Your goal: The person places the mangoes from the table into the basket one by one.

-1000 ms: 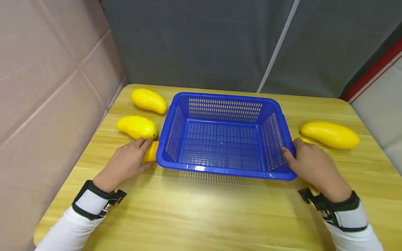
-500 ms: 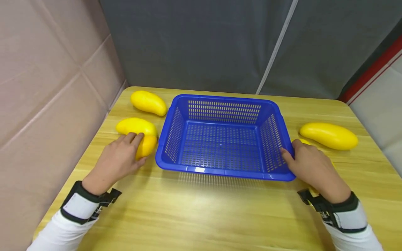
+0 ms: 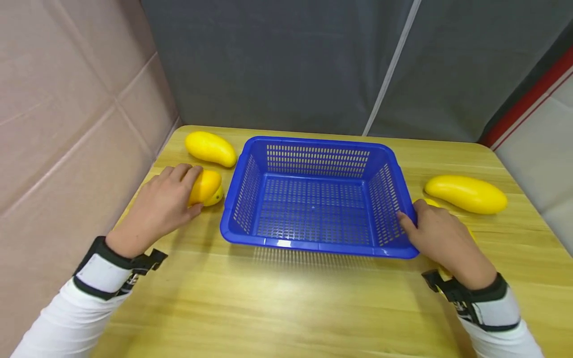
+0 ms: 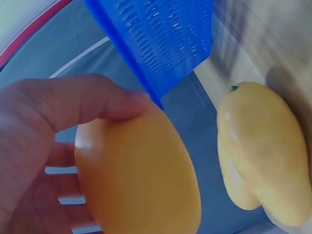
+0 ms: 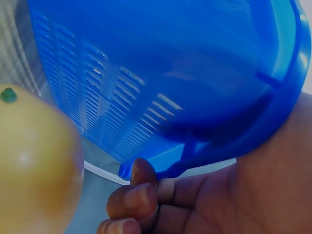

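Observation:
My left hand (image 3: 158,201) grips an orange-yellow mango (image 3: 206,185), thumb on one side and fingers on the other. In the left wrist view this mango (image 4: 146,170) hangs apart from two yellow mangoes (image 4: 263,146) lying behind. In the head view it overlaps a yellow mango (image 3: 217,198), mostly hidden by hand and fruit. My right hand (image 3: 440,233) holds the right rim of a blue slotted plastic basket (image 3: 313,247), thumb inside, fingers outside. Its curled fingers (image 5: 136,200) show under the rim in the right wrist view. The basket's floor is bare.
One yellow mango (image 3: 210,148) lies at the table's back left, another (image 3: 465,194) right of the basket. A further yellow fruit (image 3: 432,202) is mostly covered by my right hand. A padded wall (image 3: 80,99) rises on the left, a grey curtain (image 3: 277,64) behind.
My left hand has drawn the orange-yellow mango left from the basket's side, then up and away over the neighbouring yellow mango. The right hand keeps its hold on the rim.

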`<state>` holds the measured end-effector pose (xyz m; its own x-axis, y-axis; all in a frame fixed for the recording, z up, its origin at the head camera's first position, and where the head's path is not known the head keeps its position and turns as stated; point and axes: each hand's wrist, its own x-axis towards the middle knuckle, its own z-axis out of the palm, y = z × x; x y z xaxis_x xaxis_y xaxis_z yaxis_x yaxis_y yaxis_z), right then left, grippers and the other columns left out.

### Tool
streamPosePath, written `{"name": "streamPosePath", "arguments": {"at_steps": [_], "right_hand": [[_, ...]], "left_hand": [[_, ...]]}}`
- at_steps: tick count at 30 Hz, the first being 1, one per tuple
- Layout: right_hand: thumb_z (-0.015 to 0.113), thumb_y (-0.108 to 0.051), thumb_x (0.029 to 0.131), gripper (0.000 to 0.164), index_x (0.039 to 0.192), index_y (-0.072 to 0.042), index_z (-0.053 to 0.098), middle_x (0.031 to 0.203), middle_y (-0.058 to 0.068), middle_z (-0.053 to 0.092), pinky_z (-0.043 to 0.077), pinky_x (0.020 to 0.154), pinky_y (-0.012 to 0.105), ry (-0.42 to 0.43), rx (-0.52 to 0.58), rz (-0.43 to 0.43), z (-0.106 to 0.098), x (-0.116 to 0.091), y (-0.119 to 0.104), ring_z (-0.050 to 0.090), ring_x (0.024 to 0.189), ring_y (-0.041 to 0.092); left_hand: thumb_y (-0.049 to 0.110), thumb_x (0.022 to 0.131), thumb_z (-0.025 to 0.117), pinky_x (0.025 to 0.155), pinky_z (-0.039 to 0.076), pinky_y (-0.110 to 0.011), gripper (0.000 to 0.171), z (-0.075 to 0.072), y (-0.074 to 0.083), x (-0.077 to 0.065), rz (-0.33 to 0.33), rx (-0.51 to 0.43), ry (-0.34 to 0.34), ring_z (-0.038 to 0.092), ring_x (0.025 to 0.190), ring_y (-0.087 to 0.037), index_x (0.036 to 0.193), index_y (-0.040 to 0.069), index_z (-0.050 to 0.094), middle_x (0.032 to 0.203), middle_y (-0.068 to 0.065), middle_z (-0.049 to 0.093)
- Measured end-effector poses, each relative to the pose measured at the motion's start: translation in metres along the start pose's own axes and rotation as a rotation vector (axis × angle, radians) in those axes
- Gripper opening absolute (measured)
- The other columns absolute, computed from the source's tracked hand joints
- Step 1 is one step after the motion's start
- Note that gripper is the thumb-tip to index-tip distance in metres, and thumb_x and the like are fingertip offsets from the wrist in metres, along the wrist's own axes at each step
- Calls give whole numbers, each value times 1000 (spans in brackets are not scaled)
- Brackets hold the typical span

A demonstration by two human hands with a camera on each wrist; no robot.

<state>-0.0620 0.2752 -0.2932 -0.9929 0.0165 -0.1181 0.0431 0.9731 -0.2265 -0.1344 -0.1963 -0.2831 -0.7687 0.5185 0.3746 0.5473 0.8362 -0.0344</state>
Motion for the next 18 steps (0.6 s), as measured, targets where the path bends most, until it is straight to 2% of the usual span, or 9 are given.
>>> {"name": "streamPosePath", "arguments": {"at_steps": [6, 12, 18], "right_hand": [[46, -41, 98, 49, 99, 8, 50, 65, 9, 46, 34, 45, 31, 28, -6, -13, 0, 1, -1, 47, 56, 23], [46, -40, 98, 49, 101, 9, 50, 66, 9, 47, 34, 45, 31, 21, -5, -3, 0, 1, -3, 47, 56, 23], [47, -38, 98, 52, 107, 13, 49, 69, 11, 49, 35, 46, 31, 3, -11, 14, -1, 0, -4, 48, 58, 24]], "left_hand": [[16, 68, 82, 61, 49, -54, 62, -7, -1, 18, 2, -12, -12, 54, 85, -41, 117, -5, 50, 107, -23, 54], [15, 70, 80, 67, 51, -53, 62, -6, 3, 34, 25, -23, -26, 54, 89, -42, 119, -7, 50, 109, -24, 54], [16, 73, 78, 75, 52, -54, 63, -6, 12, 54, -19, -90, -93, 54, 97, -40, 125, -4, 48, 117, -23, 53]]}}
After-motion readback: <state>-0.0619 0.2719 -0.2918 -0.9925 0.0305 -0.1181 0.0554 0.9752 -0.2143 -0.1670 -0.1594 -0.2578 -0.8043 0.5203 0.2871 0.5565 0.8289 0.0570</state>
